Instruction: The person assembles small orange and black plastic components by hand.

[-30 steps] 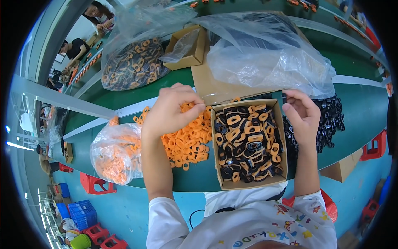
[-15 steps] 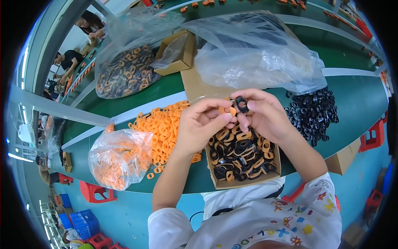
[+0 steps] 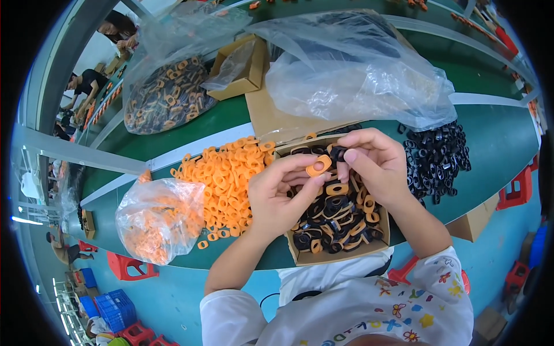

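Note:
Between thumb and fingers my left hand pinches an orange oval ring, its opening facing up. My right hand grips a small black ring-shaped part, partly covered by the fingers. The two parts are close together; whether they touch is hard to make out. Both hands are above an open cardboard box filled with black and orange parts, many of them paired. A heap of loose orange rings lies left of the box. To its right is a pile of black parts.
A clear bag of orange pieces sits at the table's left front edge. Behind are a bag of mixed parts, a small cardboard box and a large plastic bag. Red stools stand below. Other people work at the far left.
My hands have drawn slightly apart. The orange ring has turned and is more exposed, while the black part is now more hidden by my right fingers. The view has shifted a little.

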The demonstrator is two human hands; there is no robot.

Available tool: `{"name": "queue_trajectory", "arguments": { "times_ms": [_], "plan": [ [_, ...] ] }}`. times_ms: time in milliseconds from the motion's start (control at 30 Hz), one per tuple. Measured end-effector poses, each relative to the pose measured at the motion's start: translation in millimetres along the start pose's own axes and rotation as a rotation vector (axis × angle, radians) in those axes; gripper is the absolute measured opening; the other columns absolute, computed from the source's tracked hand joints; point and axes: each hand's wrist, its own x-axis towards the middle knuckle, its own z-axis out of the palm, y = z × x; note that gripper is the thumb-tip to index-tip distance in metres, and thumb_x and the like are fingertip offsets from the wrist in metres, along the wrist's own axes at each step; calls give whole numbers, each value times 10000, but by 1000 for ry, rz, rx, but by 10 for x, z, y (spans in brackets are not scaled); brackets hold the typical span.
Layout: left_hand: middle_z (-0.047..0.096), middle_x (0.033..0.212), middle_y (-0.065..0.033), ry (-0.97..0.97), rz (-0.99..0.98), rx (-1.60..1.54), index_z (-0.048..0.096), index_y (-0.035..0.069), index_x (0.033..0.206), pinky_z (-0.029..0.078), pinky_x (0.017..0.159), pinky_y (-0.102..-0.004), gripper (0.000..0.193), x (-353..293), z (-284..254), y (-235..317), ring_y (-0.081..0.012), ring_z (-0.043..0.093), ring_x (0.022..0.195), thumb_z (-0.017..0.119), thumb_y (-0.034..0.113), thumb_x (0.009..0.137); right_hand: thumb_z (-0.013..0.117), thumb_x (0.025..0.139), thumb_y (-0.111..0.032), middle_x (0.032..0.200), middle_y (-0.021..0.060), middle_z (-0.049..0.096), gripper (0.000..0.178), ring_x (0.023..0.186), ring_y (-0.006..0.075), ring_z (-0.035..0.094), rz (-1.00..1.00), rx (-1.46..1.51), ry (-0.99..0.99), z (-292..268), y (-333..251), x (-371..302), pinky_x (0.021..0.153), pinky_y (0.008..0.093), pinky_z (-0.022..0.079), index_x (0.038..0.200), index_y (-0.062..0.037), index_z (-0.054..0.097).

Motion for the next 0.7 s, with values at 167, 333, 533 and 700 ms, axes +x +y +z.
{"name": "queue_trajectory", "arguments": {
  "times_ms": [167, 333, 533, 700],
  "plan": [
    [669, 1083, -134, 15, 86, 60, 581, -43, 1166, 585, 834, -281, 334, -29, -16, -88, -187, 691, 980, 661, -117, 851, 577, 919, 56, 1024, 145, 628, 195, 770, 179, 665, -13, -53, -47, -1, -18, -14, 672, 288, 569, 1113, 53, 591],
    [616, 1143, -184, 29, 195, -51, 583, -63, 1117, 588, 855, -302, 298, -8, 26, 6, -224, 660, 1050, 656, -141, 839, 588, 900, 80, 1053, 158, 618, 185, 863, 199, 684, 2, -29, -74, 7, -10, -57, 722, 297, 590, 1083, 48, 592],
    [610, 1120, -208, -56, 128, -105, 552, -50, 1099, 602, 865, -396, 249, -44, -36, 46, -280, 652, 1043, 606, -127, 868, 617, 874, 94, 1039, 150, 612, 183, 895, 205, 684, -120, -145, -45, 35, -9, -66, 731, 290, 593, 1048, 38, 610],
    [619, 1103, -200, -31, 159, -95, 569, -51, 1080, 585, 844, -353, 262, -4, -52, -5, -250, 638, 1037, 619, -153, 844, 633, 870, 96, 1010, 120, 593, 178, 895, 198, 681, -75, -66, -76, 15, -36, -61, 755, 296, 600, 1042, 48, 628]
  ]
}}
